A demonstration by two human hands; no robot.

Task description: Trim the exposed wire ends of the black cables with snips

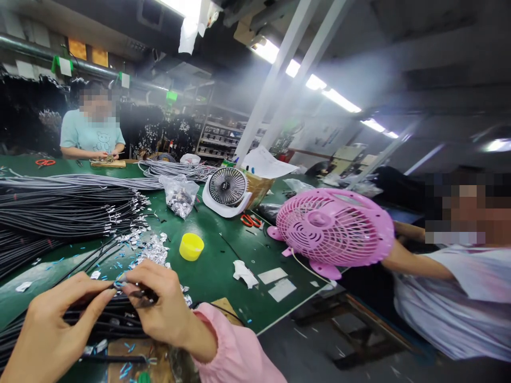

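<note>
My left hand pinches the end of a black cable between thumb and forefinger. From that end stick out thin bluish wires, where the fingertips of my right hand meet them. Also within the right hand is a small dark object, mostly hidden, its kind unclear. Below both hands lie more black cables and a wooden block with blue wire scraps on it. Just beyond the hands spreads a heap of crumpled silver foil pieces.
Bundles of black cables and grey cables cover the left of the green table. A yellow cup, white fan, red-handled scissors and pink fan stand or lie rightward. One person sits opposite, another at right.
</note>
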